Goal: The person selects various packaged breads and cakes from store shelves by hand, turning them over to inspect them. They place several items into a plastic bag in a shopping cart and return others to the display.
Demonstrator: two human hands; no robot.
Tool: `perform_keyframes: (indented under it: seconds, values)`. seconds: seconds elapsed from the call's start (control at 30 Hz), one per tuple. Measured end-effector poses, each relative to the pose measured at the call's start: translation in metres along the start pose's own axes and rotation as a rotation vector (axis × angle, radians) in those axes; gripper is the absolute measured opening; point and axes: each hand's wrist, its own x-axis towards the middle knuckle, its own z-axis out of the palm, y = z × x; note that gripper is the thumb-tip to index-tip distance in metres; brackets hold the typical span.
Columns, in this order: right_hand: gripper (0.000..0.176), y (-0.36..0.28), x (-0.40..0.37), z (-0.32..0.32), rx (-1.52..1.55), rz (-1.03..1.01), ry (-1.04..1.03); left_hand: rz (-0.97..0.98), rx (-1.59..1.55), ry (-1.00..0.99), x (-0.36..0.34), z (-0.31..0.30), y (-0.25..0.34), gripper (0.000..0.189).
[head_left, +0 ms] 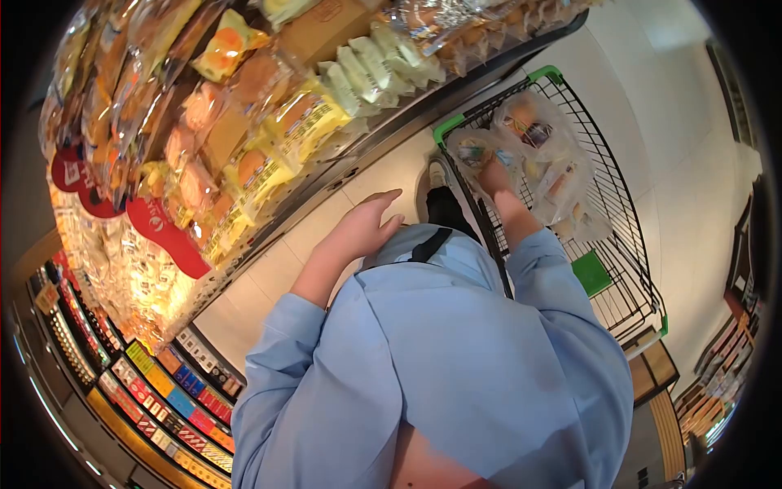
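Bread shelf (244,138) first, packed with wrapped loaves and buns in clear and yellow packs; brand print too blurred to read. Hanging off its front edge, red tags (167,232) with white writing, illegible. Next, wire shopping cart (627,212) with green corners, standing just beside the shelf's edge. Piled against the cart's far rim, clear bags (538,130) of packaged food, labels unreadable. Right hand (494,176) down inside the cart, pressed on a bag by the near rim; grip impossible to judge. Left hand (362,228) spread open, empty, over the floor (383,175) beside the shelf.
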Motion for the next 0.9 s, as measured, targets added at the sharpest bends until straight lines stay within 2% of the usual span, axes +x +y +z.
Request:
perform_keyframes:
  seconds: [0.07, 0.1, 0.17, 0.2, 0.27, 0.37, 0.4, 0.53, 0.6, 0.63, 0.7, 0.73, 0.77, 0.8, 0.87, 0.9]
  values:
    - [0.035, -0.010, -0.011, -0.023, 0.034, -0.123, 0.206, 0.011, -0.041, 0.029, -0.007, 0.000, 0.000, 0.052]
    - [0.035, -0.016, -0.016, -0.037, 0.025, -0.139, 0.215, 0.014, -0.045, 0.049, -0.010, 0.002, -0.002, 0.052]
    - [0.033, -0.031, -0.030, -0.066, 0.078, -0.083, 0.021, 0.083, -0.049, 0.075, -0.019, 0.006, -0.008, 0.053]
    - [0.033, -0.032, -0.036, -0.072, 0.066, -0.093, 0.030, 0.089, -0.054, 0.090, -0.025, 0.007, -0.010, 0.053]
    - [0.032, -0.032, -0.050, -0.087, 0.470, -0.054, -0.051, 0.138, -0.086, 0.108, -0.037, 0.009, -0.012, 0.052]
    - [0.028, -0.057, -0.093, -0.127, 0.457, -0.078, 0.079, 0.155, -0.120, 0.124, -0.059, 0.012, -0.017, 0.054]
    - [0.021, -0.064, -0.109, -0.138, 0.574, -0.133, 0.067, 0.173, -0.131, 0.136, -0.067, 0.014, -0.019, 0.054]
    - [0.017, -0.110, -0.194, -0.193, 0.648, -0.183, 0.061, 0.157, -0.266, 0.109, -0.098, 0.024, -0.033, 0.057]
    - [0.011, -0.135, -0.235, -0.213, 0.953, -0.236, -0.134, 0.152, -0.312, 0.108, -0.114, 0.031, -0.038, 0.060]
    - [0.011, -0.147, -0.253, -0.219, 0.937, -0.245, -0.127, 0.148, -0.418, 0.107, -0.122, 0.034, -0.040, 0.062]
    - [0.011, -0.167, -0.284, -0.223, 1.218, -0.339, -0.358, 0.153, -0.529, 0.122, -0.134, 0.037, -0.044, 0.065]
    - [0.010, -0.176, -0.296, -0.219, 1.352, -0.406, -0.453, 0.189, -0.670, 0.141, -0.139, 0.039, -0.045, 0.066]
    - [0.010, -0.184, -0.305, -0.211, 1.337, -0.414, -0.458, 0.225, -0.813, 0.159, -0.144, 0.041, -0.047, 0.067]
    - [0.010, -0.190, -0.312, -0.199, 1.487, -0.460, -0.572, 0.231, -0.821, 0.173, -0.153, 0.039, -0.047, 0.067]
    - [0.013, -0.198, -0.310, -0.172, 1.675, -0.523, -0.781, 0.209, -1.167, 0.019, -0.174, 0.030, -0.043, 0.062]
    - [0.013, -0.213, -0.317, -0.167, 1.656, -0.525, -0.795, 0.217, -1.178, 0.036, -0.182, 0.029, -0.046, 0.062]
